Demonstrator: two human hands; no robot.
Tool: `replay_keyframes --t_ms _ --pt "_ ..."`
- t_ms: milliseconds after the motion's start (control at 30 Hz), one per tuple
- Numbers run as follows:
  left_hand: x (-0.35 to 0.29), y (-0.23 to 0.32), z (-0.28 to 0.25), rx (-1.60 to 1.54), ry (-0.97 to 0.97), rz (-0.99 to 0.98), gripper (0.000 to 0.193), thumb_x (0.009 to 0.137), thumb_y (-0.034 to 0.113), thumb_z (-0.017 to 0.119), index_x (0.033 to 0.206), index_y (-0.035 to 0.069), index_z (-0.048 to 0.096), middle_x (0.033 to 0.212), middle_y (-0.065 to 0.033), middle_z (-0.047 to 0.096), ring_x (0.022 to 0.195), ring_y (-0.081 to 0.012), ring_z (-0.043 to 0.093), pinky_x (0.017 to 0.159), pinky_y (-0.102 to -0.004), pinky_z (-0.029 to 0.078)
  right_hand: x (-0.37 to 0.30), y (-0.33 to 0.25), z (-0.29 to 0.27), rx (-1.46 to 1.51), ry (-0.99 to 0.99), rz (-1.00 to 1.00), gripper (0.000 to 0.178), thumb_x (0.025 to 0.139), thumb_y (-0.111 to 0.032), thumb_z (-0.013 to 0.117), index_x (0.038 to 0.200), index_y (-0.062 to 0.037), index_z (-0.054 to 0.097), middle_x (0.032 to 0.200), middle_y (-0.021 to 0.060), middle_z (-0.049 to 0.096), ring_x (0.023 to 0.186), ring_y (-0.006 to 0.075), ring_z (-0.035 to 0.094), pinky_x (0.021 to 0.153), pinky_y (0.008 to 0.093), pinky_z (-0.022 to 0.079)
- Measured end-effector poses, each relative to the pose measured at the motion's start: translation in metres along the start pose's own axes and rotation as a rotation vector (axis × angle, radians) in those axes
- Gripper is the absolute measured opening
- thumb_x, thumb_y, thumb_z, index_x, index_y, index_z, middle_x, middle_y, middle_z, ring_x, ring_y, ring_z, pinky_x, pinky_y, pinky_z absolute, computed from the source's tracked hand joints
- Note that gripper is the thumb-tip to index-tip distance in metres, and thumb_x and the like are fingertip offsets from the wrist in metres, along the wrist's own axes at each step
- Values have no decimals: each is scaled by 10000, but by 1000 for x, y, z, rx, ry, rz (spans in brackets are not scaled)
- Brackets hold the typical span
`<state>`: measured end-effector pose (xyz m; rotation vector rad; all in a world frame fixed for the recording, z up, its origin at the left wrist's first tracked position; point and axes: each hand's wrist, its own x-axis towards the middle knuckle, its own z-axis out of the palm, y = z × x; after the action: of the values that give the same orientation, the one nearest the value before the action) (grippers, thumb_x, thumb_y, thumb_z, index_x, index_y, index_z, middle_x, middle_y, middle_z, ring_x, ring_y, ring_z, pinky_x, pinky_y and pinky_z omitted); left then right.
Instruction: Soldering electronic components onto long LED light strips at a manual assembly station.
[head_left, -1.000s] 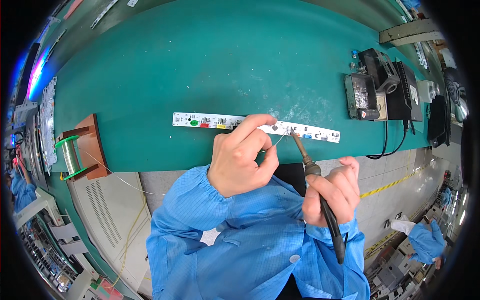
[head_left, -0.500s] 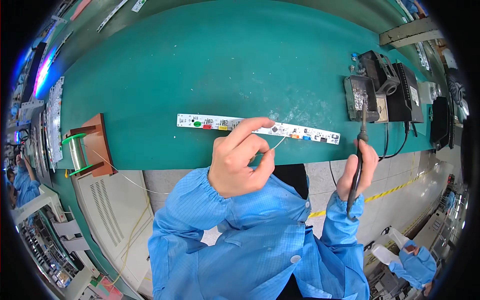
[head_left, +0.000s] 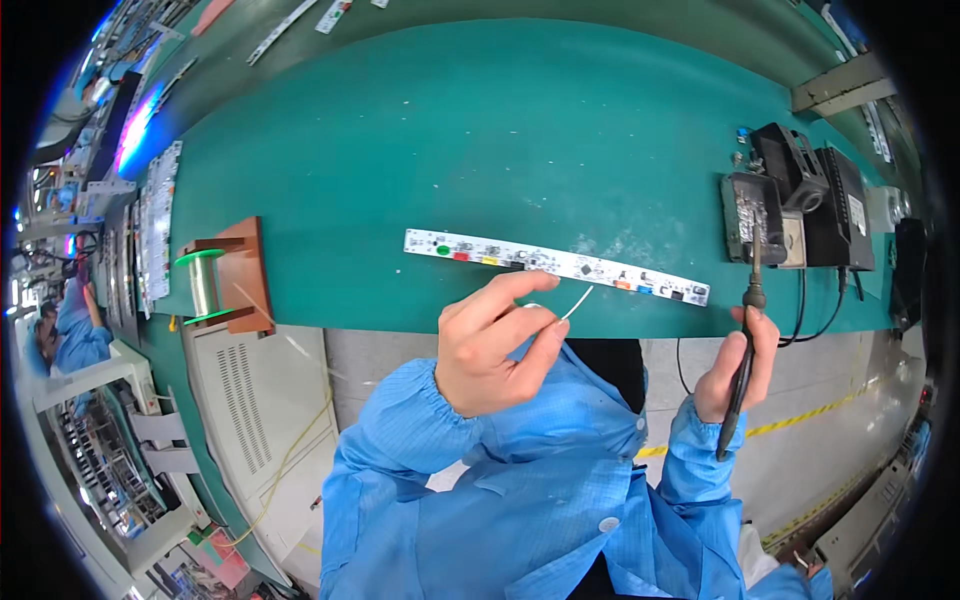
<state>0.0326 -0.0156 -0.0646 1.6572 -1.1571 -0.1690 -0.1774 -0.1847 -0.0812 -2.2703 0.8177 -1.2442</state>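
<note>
A long, narrow white circuit board (head_left: 548,262) lies slightly slanted on the green work mat (head_left: 440,150), carrying small green, red, yellow, orange and blue parts. My left hand (head_left: 498,350) pinches a thin solder wire (head_left: 578,302) between thumb and fingers, its index fingertip at the board's near edge. The wire's free end points up toward the board, just short of that edge. On the right, my right hand (head_left: 748,368) grips a soldering iron (head_left: 755,298) by its dark handle. The iron's tip reaches over a small black tray (head_left: 733,240) holding grey bits.
At left, a solder spool (head_left: 203,285) sits on a brown stand (head_left: 248,275). Beyond it are several stacked white boards (head_left: 160,215). Right of the tray stand an iron holder (head_left: 790,165) and a black box (head_left: 842,205) with cables. Small white specks dot the mat.
The whole view has shifted, so the bench appears farther right. My left hand has drawn back slightly, bringing the wire's end off the board. The iron stays over the tray.
</note>
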Motion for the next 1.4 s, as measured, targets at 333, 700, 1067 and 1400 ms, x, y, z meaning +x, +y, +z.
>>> replay_keyframes --t_ms 333,700,1067,1400 --pt "-1 -15 -71 307 145 -86 51 764 -6 653 811 -25 663 955 -157 647 706 -249 603 617 -320 497 -3 14 8 5 -29 80 301 908 -34 562 1202 26 541 1076 161 625 925 212 591 838 341 480" --pt "6 -41 -72 302 94 -408 184 808 8 650 989 -16 629 849 -90 629 661 -151 602 588 -280 492 -1 3 14 79 -55 91 418 784 111 643 1178 13 543 1099 139 626 871 183 575 816 315 481" --pt "-2 -42 -103 -645 257 -539 172 887 -32 573 1047 -56 633 1013 -189 662 810 -164 664 696 -231 564 8 -6 13 227 34 -95 613 685 205 668 1202 -61 473 988 161 578 877 242 563 819 363 455" --pt "-10 -44 -106 -566 211 -382 204 822 -91 594 1021 -78 636 1132 -228 605 879 -200 637 723 -265 553 3 6 11 433 -42 -30 593 690 171 671 1205 -51 481 1052 180 573 962 263 553 882 403 440"
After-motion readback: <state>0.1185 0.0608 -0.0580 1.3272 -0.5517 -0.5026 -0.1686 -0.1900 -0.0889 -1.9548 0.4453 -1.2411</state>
